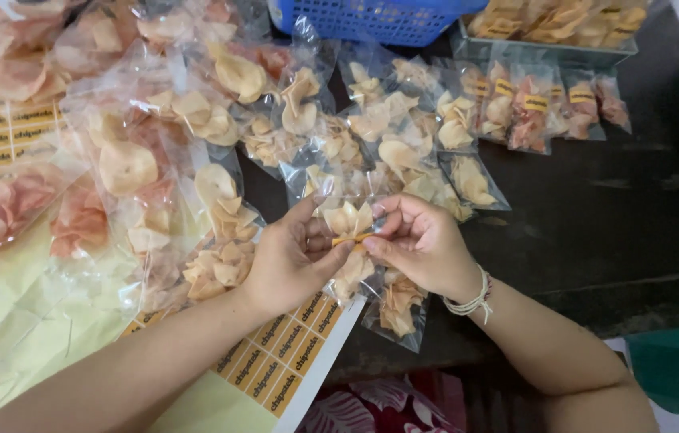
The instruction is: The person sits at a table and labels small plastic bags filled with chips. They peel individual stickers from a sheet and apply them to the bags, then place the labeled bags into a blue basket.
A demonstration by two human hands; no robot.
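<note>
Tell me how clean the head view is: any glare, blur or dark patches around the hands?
Head view: left hand and right hand are sharp and evenly lit, pinching a small yellow sticker on a clear bag of chips; the heaped clear bags show soft white glare; the dark table on the right is dim; frame edges look slightly soft.

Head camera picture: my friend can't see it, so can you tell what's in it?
Two hands, the left hand and the right hand, press a small yellow sticker onto a clear bag of chips over a dark table. Many more chip bags are piled around, with a sheet of yellow stickers below and a blue basket behind.
</note>
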